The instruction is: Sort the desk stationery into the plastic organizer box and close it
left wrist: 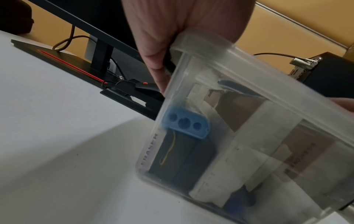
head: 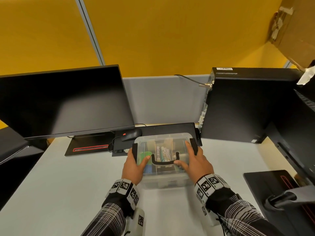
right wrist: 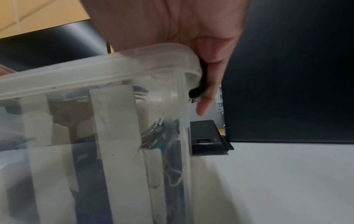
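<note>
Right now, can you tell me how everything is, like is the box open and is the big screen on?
clear box: upright, small things inside.
lid: on the box.
carry handle: folded flat on the lid.
left hand: grips the box's left end, thumb on the lid.
right hand: grips the right end, forefinger straight on the lid.
side latches: under the fingers; clipped or not, cannot tell.
monitor: screen dark.

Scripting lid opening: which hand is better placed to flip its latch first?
Right, marginally: right hand lays fingers against the black latch down to its lip; left hand mostly wraps the box.
</note>
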A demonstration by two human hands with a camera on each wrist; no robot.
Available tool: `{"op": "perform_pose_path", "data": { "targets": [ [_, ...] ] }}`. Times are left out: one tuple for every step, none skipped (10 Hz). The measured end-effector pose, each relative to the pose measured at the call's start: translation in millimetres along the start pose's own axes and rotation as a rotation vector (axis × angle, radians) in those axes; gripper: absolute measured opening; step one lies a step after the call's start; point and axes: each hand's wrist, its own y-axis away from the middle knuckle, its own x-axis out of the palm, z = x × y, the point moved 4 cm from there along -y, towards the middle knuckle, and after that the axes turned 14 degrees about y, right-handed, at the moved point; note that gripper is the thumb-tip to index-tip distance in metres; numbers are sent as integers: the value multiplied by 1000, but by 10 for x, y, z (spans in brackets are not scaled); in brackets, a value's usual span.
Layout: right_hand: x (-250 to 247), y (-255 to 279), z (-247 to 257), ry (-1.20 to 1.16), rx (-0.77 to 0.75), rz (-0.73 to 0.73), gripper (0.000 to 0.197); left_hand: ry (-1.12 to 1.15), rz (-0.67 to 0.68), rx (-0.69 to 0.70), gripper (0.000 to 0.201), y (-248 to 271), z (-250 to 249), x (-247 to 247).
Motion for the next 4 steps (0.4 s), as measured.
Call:
{"op": "perform_pose_path", "data": {
  "targets": [
    [-12, 17, -13, -19, 14, -11, 85, -8, 10, 11, 68, -11, -6, -16],
    [18, 138, -70, -273, 40, -56, 85, -34, 104, 27, 66, -11, 15, -38],
    [59, 392, -94, -549, 86, -110, 94, -14, 242, 31, 63, 90, 51, -189],
    [308, 718, -162, -616, 170, -27, 109, -245, 294, -13, 80, 321, 485, -538]
  ]
}}
